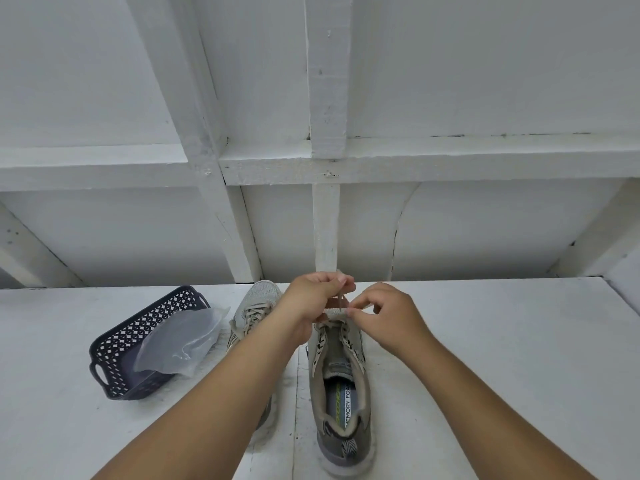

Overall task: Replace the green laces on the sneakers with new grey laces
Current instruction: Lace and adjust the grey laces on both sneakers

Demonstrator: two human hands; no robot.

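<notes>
Two grey-beige sneakers stand side by side on the white table, toes pointing away from me. The right sneaker (pixel 341 386) has its upper eyelets bare, and a pale lace (pixel 342 304) rises from its toe end. My left hand (pixel 313 299) pinches that lace above the toe. My right hand (pixel 384 315) pinches the lace just to the right, near the lowest eyelets. The left sneaker (pixel 254 306) is laced with a pale lace and is partly hidden by my left forearm.
A dark blue perforated plastic basket (pixel 114 344) sits left of the sneakers with a clear plastic bag (pixel 180 341) lying over its rim. A white wooden wall with beams stands right behind the table (pixel 485 341).
</notes>
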